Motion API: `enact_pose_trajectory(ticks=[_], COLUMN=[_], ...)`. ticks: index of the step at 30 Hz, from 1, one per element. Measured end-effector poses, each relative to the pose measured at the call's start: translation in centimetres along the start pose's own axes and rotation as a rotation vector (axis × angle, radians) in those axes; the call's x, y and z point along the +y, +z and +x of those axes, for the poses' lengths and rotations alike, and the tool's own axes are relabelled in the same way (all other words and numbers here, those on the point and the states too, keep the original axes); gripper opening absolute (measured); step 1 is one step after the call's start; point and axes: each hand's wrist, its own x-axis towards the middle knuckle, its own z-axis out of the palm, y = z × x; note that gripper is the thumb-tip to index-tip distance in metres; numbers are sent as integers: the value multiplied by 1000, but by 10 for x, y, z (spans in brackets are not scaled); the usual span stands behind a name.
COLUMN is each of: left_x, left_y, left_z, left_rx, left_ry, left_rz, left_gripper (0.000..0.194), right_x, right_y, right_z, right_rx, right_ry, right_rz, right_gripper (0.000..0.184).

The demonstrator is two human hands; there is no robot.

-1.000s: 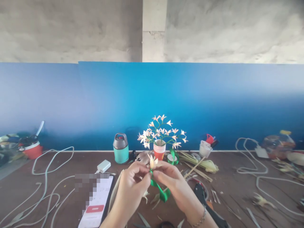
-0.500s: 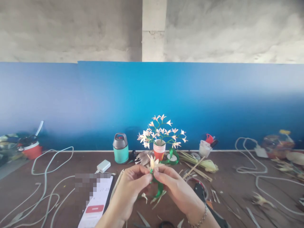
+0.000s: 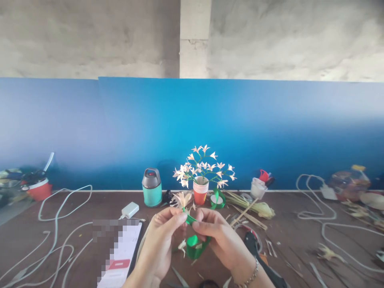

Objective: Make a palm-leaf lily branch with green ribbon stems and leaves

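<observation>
Between thumb and fingers, my left hand (image 3: pixel 166 232) pinches the green-wrapped base of a pale handmade flower (image 3: pixel 182 199), its petals pointing up. My right hand (image 3: pixel 220 230) is closed on a green ribbon (image 3: pixel 191 219) and holds it taut from the flower's base. A loop of that ribbon hangs below, between my hands. Behind them a red and white paper cup (image 3: pixel 201 191) bears a spray of similar small pale flowers on green stems. The green ribbon spool (image 3: pixel 217 201) lies beside this cup.
A teal flask (image 3: pixel 152 189) and a white charger (image 3: pixel 130 210) stand left, with a phone (image 3: pixel 121 256) nearer me. On the right lie dried husk strips (image 3: pixel 255 206), a white pen cup (image 3: pixel 258 188) and a black-handled tool (image 3: pixel 253 244). White cables (image 3: pixel 57 228) run along both sides. Scissors (image 3: pixel 180 277) lie in front.
The flower has shifted left and turned, its petals now fanned upward. My right hand has drawn slightly away from my left, with a stretch of ribbon now showing between them.
</observation>
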Motion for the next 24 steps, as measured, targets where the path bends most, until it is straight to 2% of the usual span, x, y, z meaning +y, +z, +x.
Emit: enact_pose_trajectory(ticks=[3, 6, 11, 16, 18, 24], left_x=[1, 1, -1, -4, -4, -4], left_y=[-5, -10, -8, -5, -4, -1], left_z=[4, 8, 10, 8, 7, 6], left_rx=[-43, -95, -137, -209, -232, -164], left_ry=[20, -26, -122, -186, -181, -64], left_rz=[54, 76, 73, 124, 153, 363], left_gripper=[19, 17, 18, 18, 18, 22], right_x=[0, -1, 1, 3, 2, 0], right_y=[-4, -8, -6, -2, -1, 7], right_z=[1, 3, 5, 4, 3, 2], right_rx=[-31, -73, -36, -156, -160, -44], right_ry=[35, 97, -7, -15, -22, -75], right_rz=[-20, -67, -31, 66, 82, 44], right_gripper=[21, 17, 14, 10, 9, 17])
